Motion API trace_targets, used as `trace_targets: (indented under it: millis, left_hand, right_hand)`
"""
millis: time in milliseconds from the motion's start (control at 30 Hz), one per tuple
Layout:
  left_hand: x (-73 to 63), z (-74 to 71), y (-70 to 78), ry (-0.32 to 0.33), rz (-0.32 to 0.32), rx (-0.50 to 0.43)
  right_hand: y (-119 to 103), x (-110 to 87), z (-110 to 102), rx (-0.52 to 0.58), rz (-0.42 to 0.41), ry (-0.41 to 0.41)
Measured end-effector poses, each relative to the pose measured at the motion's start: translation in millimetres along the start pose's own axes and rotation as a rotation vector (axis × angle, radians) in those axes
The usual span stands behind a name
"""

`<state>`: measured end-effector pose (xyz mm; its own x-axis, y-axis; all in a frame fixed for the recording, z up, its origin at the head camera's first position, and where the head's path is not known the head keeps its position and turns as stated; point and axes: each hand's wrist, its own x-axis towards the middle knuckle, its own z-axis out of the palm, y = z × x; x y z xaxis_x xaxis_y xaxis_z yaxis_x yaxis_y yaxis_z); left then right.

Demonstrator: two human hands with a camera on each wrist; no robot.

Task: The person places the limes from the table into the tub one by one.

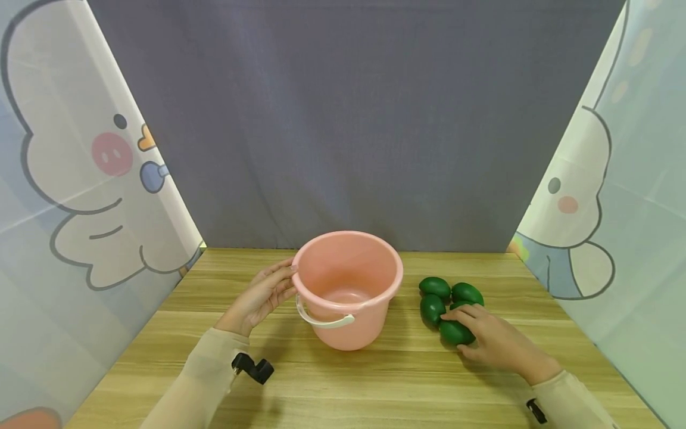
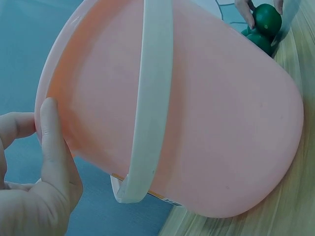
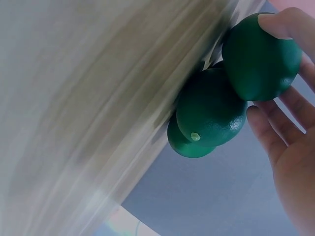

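A pink plastic bucket [image 1: 348, 328] with a white handle [image 1: 327, 323] stands upright on the wooden table. My left hand [image 1: 266, 296] holds its rim at the left side; in the left wrist view the thumb lies against the outer wall and a finger reaches behind the rim. To the right of the bucket lies a cluster of several smooth, egg-shaped dark green fruits [image 1: 435, 288]. Over the near side of this cluster, my right hand [image 1: 490, 338] grips the nearest green fruit [image 3: 258, 59] between thumb and fingers. Another green fruit [image 3: 211, 105] with a pale stem spot lies right beside it.
The wooden table [image 1: 332, 393] ends at a dark grey curtain [image 1: 343, 131] behind the bucket. Pale cloths with cartoon animals hang at the left [image 1: 80, 179] and right [image 1: 638, 196]. Black camera mounts [image 1: 253, 367] sit on both wrists.
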<state>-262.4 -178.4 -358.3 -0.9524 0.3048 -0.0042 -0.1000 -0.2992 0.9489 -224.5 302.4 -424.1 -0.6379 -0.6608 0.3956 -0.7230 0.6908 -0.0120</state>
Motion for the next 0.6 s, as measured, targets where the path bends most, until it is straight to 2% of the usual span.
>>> trace_targets:
  millis: [600]
  left_hand:
    - [-0.5, -0.8, 0.3, -0.014, 0.005, 0.008]
  right_hand:
    - [1.8, 2.4, -1.8, -0.022, -0.039, 0.092]
